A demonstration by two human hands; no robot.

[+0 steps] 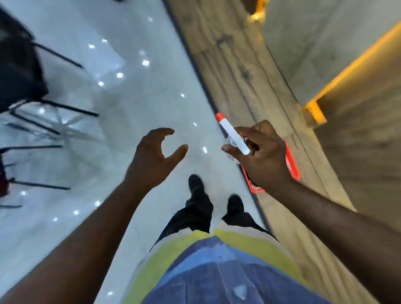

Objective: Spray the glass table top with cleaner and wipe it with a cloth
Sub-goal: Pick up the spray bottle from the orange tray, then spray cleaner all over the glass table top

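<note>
My right hand (261,153) grips a spray bottle, whose white nozzle with a red tip (232,133) points up and to the left. An orange-red part of the bottle (292,168) shows below and behind the hand. My left hand (154,158) hovers in front of me with loosely curled fingers and holds nothing. No cloth is in view. At the left, a faint transparent surface (63,129) among black chair legs may be the glass table; blur keeps me from telling.
I stand on a glossy white floor (147,103) with light reflections, my dark shoes (196,184) below. Black chairs (12,68) stand at the left. A wood-grain wall or cabinet (237,69) with orange-lit edges runs along the right.
</note>
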